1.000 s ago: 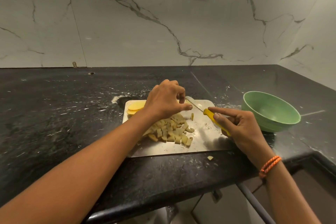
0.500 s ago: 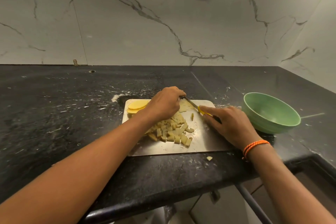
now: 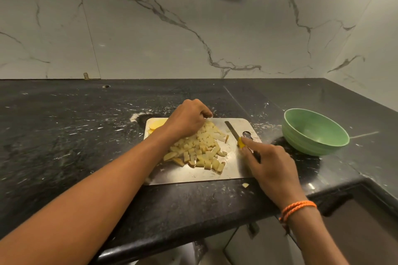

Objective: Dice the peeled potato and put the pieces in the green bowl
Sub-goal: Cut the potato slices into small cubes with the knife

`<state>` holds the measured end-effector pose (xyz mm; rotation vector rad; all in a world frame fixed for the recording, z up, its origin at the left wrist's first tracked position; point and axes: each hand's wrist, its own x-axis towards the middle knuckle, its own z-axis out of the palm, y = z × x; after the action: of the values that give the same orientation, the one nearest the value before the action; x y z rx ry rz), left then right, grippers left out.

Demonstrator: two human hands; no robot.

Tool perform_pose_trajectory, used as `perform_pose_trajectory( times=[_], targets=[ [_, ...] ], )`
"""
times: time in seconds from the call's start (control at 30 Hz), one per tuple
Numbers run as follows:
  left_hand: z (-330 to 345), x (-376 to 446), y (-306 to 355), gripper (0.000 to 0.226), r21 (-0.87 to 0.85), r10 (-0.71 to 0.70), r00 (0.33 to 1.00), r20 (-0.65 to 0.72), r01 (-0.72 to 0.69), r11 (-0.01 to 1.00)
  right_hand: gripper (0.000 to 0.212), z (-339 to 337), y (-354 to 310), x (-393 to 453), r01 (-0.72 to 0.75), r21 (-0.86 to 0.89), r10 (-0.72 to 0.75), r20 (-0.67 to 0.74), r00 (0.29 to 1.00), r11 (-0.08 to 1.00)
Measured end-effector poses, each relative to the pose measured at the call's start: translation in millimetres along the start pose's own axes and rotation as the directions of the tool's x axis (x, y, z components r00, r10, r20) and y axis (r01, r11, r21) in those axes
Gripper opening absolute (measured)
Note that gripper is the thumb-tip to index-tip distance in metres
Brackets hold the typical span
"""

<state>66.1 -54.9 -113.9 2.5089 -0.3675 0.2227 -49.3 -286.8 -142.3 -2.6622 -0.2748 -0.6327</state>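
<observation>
A heap of diced potato pieces [image 3: 200,148] lies in the middle of the steel cutting board [image 3: 189,175]. My left hand [image 3: 186,119] sits over the far end of the heap with its fingers curled down onto the pieces; what is under them is hidden. My right hand [image 3: 269,165] grips the yellow handle of the knife [image 3: 233,132], index finger stretched along it. The blade lies low on the board, right of the heap and apart from it. The green bowl [image 3: 301,142] stands empty on the counter to the right of the board.
Some yellow potato slices [image 3: 156,125] lie at the board's far left corner. One stray potato piece [image 3: 245,185] rests on the black counter [image 3: 64,135] just past the board's near edge. Marble walls close the back and right; the counter edge runs near me.
The knife has drawn back to the right, away from my left hand, and now lies low on the board. My left hand has settled onto the far end of the heap.
</observation>
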Motion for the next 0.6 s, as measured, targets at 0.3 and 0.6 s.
perform_pose_trajectory(
  times=[0.3,0.6],
  targets=[
    [-5,0,-6,0.045,0.029,-0.031,0.999,-0.012,0.031,0.999,0.036,14,-38,14,0.098,0.162,-0.105,0.035,0.994,0.982],
    [-5,2,-8,0.039,-0.006,-0.026,0.999,-0.038,0.026,1.0,0.032,-8,-2,6,-0.068,0.004,0.068,-0.077,0.995,0.998]
  ],
)
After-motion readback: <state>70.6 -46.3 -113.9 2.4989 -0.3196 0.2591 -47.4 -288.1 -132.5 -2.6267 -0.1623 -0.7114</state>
